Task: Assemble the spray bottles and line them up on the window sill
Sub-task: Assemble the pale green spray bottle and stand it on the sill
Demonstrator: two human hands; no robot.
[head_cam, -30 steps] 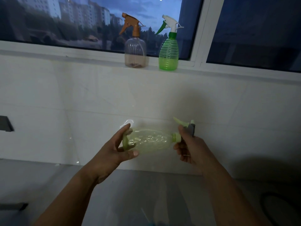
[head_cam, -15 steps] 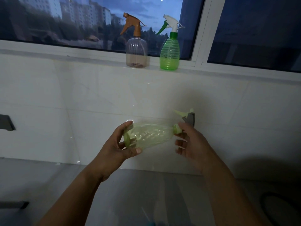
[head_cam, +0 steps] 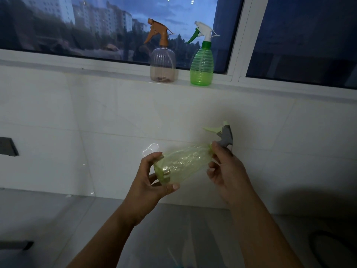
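Standing on the sill (head_cam: 116,74): two bottles (head_cam: 163,63), a third (head_cam: 183,165) in both hands (head_cam: 146,182).

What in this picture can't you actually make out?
- Head view: whether the sprayer is screwed tight onto the yellow bottle; the right hand covers the neck.
- The dark round thing at the lower right: cut by the edge, too dim.
- The bluish item at the bottom edge: cut off, blurred.

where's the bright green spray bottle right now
In the head view, the bright green spray bottle stands upright on the window sill, just right of the orange-topped bottle.
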